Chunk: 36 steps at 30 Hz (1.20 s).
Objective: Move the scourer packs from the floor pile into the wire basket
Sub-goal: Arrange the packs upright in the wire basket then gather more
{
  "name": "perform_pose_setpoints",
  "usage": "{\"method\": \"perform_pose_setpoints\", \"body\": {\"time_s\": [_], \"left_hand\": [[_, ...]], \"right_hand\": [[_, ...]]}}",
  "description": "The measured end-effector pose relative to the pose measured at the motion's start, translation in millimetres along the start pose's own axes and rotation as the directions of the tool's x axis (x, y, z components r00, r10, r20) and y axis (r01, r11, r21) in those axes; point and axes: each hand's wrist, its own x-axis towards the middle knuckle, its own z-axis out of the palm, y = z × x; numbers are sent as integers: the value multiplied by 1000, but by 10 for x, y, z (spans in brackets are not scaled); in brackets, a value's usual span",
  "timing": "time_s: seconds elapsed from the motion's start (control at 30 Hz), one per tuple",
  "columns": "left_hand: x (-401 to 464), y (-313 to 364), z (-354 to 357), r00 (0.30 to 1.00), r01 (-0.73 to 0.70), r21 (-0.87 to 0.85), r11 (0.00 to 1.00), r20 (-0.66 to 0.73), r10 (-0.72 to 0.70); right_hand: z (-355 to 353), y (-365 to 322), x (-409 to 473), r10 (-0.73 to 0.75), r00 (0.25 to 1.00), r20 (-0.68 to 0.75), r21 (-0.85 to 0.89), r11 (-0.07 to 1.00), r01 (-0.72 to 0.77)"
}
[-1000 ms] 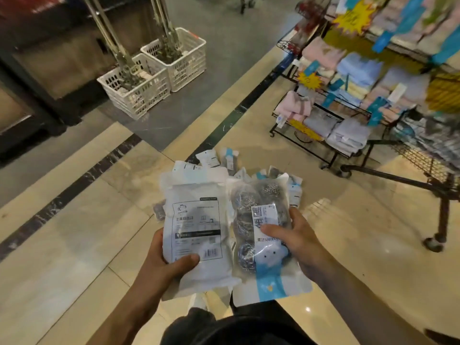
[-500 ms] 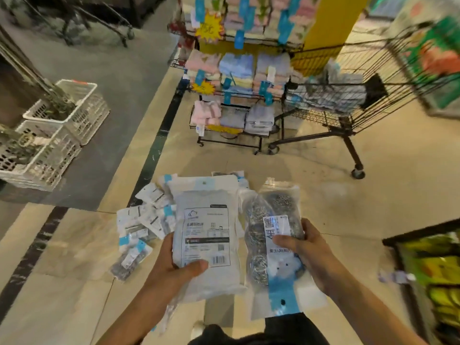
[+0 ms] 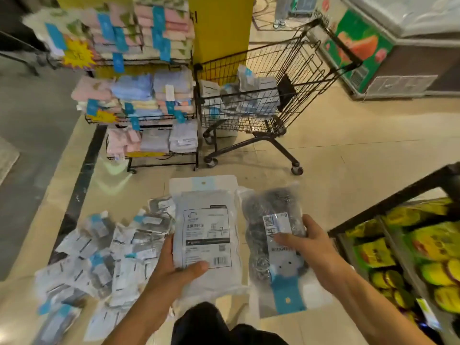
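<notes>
Wire-mesh shopping cart (image 3: 261, 95) stands ahead across bare floor tiles, each hand holding a scourer pack.

Scourer packs already lie inside the cart's basket; a towel rack (image 3: 139, 100) stands just left of it, touching or nearly so, and a snack shelf (image 3: 403, 250) edges in at right. The floor pile (image 3: 99, 255) spreads at lower left. The left hand (image 3: 171, 267) grips a white-backed pack (image 3: 206, 235), thumb clamped over its front near the barcode. The right hand (image 3: 308, 245) holds a clear pack (image 3: 271, 242) of steel scourers, thumb pressed on its label, fingers hidden behind.
</notes>
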Motion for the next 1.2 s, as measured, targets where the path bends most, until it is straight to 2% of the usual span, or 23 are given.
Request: {"method": "perform_pose_setpoints", "body": {"time_s": [0.37,0.63,0.77,1.0,1.2], "left_hand": [[1272,629,1151,999,-14,25,1000,31,13],[2628,1207,1653,999,-10,-40,999,42,11],[3321,1693,1833,998,-35,-6,999,43,35],[4238,2306,2041,996,-75,0,997,37,75],[5138,2656,2254,995,-96,-1,995,-30,96]], "right_hand": [[-943,-680,1278,37,999,-8,71,997,-36],[-1124,-1448,2634,89,995,42,139,986,-94],[-1144,-1914,3234,96,993,61,161,981,-105],[-1249,-2587,4215,49,997,66,111,992,-56],[-1262,-3201,5233,30,990,141,34,999,-35]]}}
